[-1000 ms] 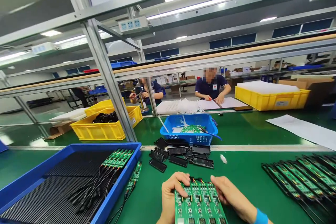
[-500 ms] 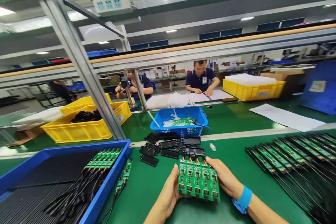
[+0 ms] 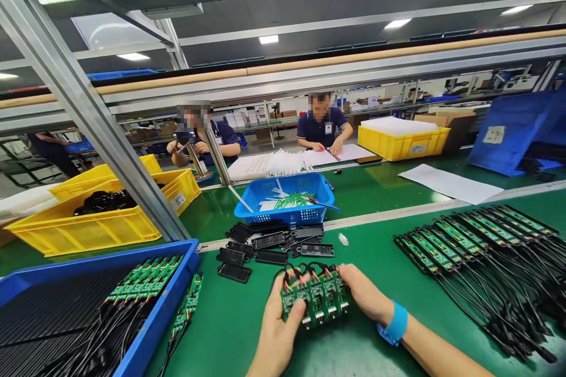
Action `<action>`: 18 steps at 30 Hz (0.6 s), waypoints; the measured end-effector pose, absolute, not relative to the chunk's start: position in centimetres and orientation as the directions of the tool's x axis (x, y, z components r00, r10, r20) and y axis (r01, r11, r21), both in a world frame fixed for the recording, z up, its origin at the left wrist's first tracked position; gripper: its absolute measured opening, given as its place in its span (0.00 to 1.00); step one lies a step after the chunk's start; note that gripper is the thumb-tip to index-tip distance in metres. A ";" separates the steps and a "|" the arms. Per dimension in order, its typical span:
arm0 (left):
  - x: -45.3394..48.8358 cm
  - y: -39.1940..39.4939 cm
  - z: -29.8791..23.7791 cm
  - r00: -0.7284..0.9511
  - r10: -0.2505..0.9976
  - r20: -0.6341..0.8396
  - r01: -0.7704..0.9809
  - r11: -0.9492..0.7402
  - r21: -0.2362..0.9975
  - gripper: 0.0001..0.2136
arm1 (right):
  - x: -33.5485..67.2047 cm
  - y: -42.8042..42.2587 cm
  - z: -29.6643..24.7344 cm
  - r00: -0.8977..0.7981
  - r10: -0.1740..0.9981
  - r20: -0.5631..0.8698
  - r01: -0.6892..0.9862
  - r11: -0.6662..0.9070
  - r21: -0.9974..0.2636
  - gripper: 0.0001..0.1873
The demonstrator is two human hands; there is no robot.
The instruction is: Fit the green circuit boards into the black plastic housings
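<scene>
A panel of green circuit boards, with wires along its far edge, is held over the green bench between both hands. My left hand grips its left side, the thumb pressed on the top face. At the right end my right hand closes on the edge; a blue band circles that wrist. Just beyond the panel lies a loose pile of black plastic cases. Left of my hands, a separate circuit board strip with black cables rests beside the blue tray.
A blue tray with wired boards stands at left. Rows of cased boards with black cables lie at right. A blue basket sits behind the cases, near yellow bins. Two people work across the bench. A metal post rises at left.
The panel has tilted, its near edge turning up, and my left thumb has moved onto its face. The view has shifted, so the surroundings sit further left.
</scene>
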State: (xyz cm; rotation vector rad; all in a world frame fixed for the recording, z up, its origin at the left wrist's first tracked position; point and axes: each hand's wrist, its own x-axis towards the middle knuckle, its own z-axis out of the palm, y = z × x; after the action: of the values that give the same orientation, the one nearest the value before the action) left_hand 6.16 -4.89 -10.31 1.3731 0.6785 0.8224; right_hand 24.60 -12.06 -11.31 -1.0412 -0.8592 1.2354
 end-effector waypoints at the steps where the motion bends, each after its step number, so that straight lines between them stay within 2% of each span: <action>1: 6.0 -4.9 -10.4 0.540 0.818 0.199 -0.091 -0.178 0.980 0.17 | 24.6 -12.3 -11.0 0.136 0.990 0.033 -0.252 0.067 -0.965 0.27; 3: 5.7 -5.0 -10.5 0.491 0.778 0.392 -0.040 -0.429 0.902 0.13 | 24.6 -12.6 -10.5 0.128 0.980 0.151 -0.114 0.166 -0.980 0.28; 4: 5.7 -5.1 -10.5 0.456 0.778 0.432 -0.015 -0.479 0.878 0.12 | 24.6 -12.7 -10.3 0.127 0.971 0.201 -0.046 0.208 -0.977 0.28; 6: 5.8 -5.3 -10.4 0.406 0.817 0.410 0.011 -0.453 0.891 0.12 | 24.5 -12.7 -10.2 0.126 0.958 0.256 0.031 0.254 -0.967 0.28; 7: 5.9 -5.3 -10.4 0.422 0.841 0.339 0.007 -0.376 0.926 0.12 | 24.5 -12.7 -10.3 0.123 0.965 0.231 0.013 0.231 -0.973 0.27; 9: 6.2 -5.4 -10.2 0.521 0.852 0.061 -0.017 -0.061 0.998 0.13 | 24.5 -12.6 -10.4 0.099 0.987 0.128 -0.064 0.135 -0.989 0.25; 10: 6.3 -5.4 -10.2 0.571 0.814 -0.107 -0.027 0.148 0.989 0.13 | 24.5 -12.5 -10.5 0.085 0.994 0.073 -0.103 0.082 -0.991 0.25; 12: 6.6 -5.5 -10.1 0.618 0.705 -0.349 -0.067 0.490 0.869 0.14 | 24.5 -12.3 -10.6 0.083 0.997 0.001 -0.149 0.014 -0.989 0.26; 14: 6.8 -5.7 -10.1 0.630 0.646 -0.431 -0.137 0.639 0.757 0.16 | 24.6 -12.1 -10.8 0.105 0.994 -0.013 -0.177 0.006 -0.984 0.25; 18: 6.9 -6.2 -10.6 0.687 0.567 -0.454 -0.171 0.734 0.657 0.22 | 24.4 -11.8 -11.4 0.124 0.990 -0.071 -0.264 -0.036 -0.964 0.27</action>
State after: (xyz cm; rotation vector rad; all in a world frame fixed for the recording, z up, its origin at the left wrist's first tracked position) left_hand 6.94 -6.17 -10.61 0.6207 0.6979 0.4439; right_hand 24.42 -11.85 -11.39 -1.1110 -0.8928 1.2635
